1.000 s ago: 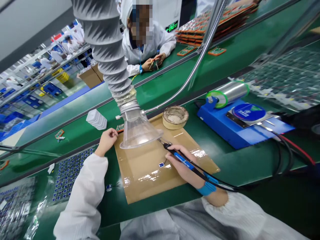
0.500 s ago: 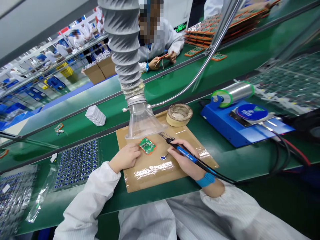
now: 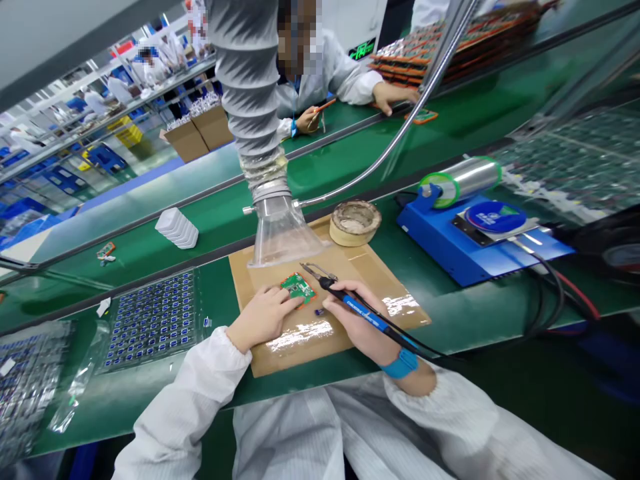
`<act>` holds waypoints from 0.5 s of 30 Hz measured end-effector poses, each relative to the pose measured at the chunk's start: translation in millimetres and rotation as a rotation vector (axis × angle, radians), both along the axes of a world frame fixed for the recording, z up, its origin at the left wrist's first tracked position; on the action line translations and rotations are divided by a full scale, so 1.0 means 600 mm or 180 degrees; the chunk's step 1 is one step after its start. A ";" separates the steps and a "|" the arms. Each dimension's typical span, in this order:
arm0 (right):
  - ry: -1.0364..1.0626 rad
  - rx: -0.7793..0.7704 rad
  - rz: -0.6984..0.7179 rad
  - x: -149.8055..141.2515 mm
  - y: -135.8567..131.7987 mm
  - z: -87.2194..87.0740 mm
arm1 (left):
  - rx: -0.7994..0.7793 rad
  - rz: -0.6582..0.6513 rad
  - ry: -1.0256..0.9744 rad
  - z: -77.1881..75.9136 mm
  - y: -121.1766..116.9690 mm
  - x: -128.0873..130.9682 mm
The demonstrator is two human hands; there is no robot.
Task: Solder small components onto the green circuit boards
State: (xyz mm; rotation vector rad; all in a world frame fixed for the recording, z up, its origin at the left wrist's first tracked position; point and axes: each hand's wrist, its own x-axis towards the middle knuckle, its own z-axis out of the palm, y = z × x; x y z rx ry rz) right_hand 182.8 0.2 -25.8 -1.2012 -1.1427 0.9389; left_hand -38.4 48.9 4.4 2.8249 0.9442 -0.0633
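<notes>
My left hand [image 3: 265,317] rests on the brown work sheet, its fingers holding the left and near edges of a green circuit board [image 3: 299,288] with an orange rim. Pen-like in my right hand [image 3: 361,320] is a blue and black soldering iron [image 3: 367,313], its tip pointing left just over the board's far right corner. A small dark blue part [image 3: 319,311] sits right by my right fingertips, beside the board; whether my fingers grip its thin lead is too small to tell. A clear fume hood [image 3: 283,237] hangs behind the board.
A round tip-cleaning pot [image 3: 355,223] stands at the sheet's far edge. Right of it is a blue solder feeder [image 3: 480,227] with a solder reel. Trays of small blue parts [image 3: 153,320] lie at left. White stacked cups [image 3: 176,228] sit beyond. A co-worker's hand [image 3: 393,97] reaches across the far bench.
My left hand came from the sheet's far left corner with the circuit board to the middle, then settled on its edges. The iron's tip moved left over the board.
</notes>
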 end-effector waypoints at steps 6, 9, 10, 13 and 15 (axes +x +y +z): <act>0.0491 -0.0139 0.0160 -0.030 -0.003 0.012 | -0.0633 0.0992 -0.1591 0.018 -0.040 0.032; 0.0675 -0.0206 0.0232 -0.042 -0.001 0.015 | -0.1531 0.1517 -0.2421 0.017 -0.055 0.053; 0.0735 -0.0237 0.0256 -0.046 -0.001 0.015 | -0.1733 0.1786 -0.2565 0.014 -0.059 0.057; 0.0878 -0.0343 0.0302 -0.054 -0.002 0.015 | -0.1906 0.2329 -0.2813 0.002 -0.066 0.059; 0.0931 -0.0397 0.0296 -0.057 -0.002 0.014 | -0.1723 0.2334 -0.2919 -0.005 -0.068 0.056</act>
